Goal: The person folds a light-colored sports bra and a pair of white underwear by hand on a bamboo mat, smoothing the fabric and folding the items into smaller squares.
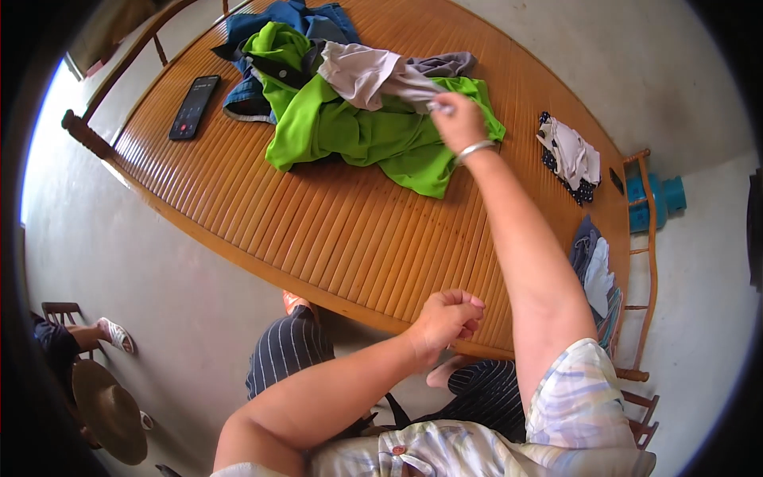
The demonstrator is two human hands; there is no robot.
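Observation:
My right hand, with a silver bangle at its wrist, grips one end of a pale pinkish-grey garment. That garment stretches left from the hand across a crumpled bright green garment with a dark collar or trim. Behind it lies a grey garment, and blue denim clothing is bunched at the far left of the pile. My left hand is loosely curled above the near edge of the bamboo-slat bed, with nothing visible in it.
A smartphone lies left of the pile. Folded clothes, one pale bundle and one blue stack, sit to the right. Wooden rails bound the bed's ends; a blue gas cylinder stands beyond. At lower left sits a person with a straw hat.

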